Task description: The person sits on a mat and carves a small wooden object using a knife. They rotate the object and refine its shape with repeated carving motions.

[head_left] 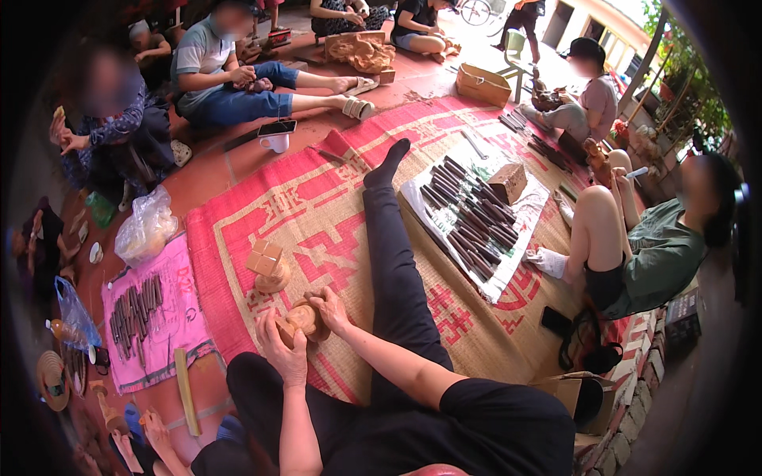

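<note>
A light-brown wooden carving (302,319) with a rounded top sits between my hands, low over the patterned mat. My left hand (284,349) is closed against its near left side. A flat brown piece shows between thumb and fingers there; I cannot tell whether it is separate from the carving. My right hand (330,310) grips the carving's right side, fingers curled over the edge. Just beyond my hands a squarish wooden block (264,258) rests by a second rounded wooden piece (275,278).
Many dark-handled carving tools (476,214) lie on a white sheet right of my outstretched leg (397,262). More tools (136,313) rest on a pink cloth (171,349) at left. Several people sit around the mat (333,190), one in green (667,246) at right. A phone (556,320) lies nearby.
</note>
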`<state>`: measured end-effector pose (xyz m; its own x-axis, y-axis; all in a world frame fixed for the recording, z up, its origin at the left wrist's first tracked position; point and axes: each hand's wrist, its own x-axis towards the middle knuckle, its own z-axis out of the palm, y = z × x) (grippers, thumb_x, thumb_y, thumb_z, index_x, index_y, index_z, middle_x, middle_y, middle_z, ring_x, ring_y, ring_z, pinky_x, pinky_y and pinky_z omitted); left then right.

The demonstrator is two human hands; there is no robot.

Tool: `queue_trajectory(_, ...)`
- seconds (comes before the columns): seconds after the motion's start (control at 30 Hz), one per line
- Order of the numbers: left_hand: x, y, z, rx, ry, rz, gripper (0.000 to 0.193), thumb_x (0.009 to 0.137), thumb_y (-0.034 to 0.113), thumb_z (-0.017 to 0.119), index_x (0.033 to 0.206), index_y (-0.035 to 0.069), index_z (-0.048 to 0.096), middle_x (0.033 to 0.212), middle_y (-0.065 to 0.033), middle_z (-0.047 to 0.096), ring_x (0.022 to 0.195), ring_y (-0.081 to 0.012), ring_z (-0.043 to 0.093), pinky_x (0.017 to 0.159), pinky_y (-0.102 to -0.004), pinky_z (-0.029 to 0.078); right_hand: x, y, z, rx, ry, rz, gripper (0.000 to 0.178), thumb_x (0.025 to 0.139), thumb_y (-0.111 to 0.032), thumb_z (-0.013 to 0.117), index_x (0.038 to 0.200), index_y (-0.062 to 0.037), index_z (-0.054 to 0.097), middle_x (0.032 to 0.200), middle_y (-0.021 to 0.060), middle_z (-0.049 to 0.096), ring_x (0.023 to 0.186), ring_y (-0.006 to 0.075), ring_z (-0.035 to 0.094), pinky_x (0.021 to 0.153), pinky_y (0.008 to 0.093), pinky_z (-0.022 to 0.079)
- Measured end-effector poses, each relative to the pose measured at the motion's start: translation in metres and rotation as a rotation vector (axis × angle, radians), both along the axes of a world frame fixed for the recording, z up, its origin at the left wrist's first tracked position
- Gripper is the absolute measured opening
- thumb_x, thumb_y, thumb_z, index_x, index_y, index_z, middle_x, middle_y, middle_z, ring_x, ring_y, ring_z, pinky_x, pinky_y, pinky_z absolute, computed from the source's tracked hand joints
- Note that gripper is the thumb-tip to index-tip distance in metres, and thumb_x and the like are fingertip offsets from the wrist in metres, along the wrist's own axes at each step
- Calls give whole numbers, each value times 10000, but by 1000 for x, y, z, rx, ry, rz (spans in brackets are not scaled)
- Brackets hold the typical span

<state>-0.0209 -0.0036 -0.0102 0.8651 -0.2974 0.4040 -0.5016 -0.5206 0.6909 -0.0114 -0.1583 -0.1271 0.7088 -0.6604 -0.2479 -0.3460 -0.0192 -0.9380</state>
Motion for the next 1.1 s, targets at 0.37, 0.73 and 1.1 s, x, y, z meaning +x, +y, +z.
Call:
queue_trajectory(0.37, 3, -4, -5, -28, -5, 61, 650, 772, 259, 643, 1358, 37, 471, 1323, -216, 497, 1285, -415, 437, 1108, -546, 336, -23, 2, 5, 105, -166, -59, 283, 859, -252, 678, 888, -15, 527, 851, 92, 571, 824, 190, 530, 765, 341, 455)
queue_trajectory(0.73, 5, -17, 7, 12, -76, 36, 641, 772, 311, 682, 1323, 30, 512, 1245, -195, 526, 1200, -390, 480, 1061, -525, 371, -25, 0, 13, 378, -364, -65, 190, 876, -199, 687, 915, -48, 578, 865, 26, 591, 843, 124, 533, 800, 289, 442)
queue_trajectory(1.1, 7, -9, 7, 126, -198, 108, 640, 772, 434, 675, 1276, 57, 557, 1155, -143, 561, 1071, -340, 523, 969, -481, 401, -13, -13, -11, 544, -358, -70, 165, 878, -119, 678, 962, -58, 549, 902, 21, 591, 871, 114, 543, 832, 301, 454)
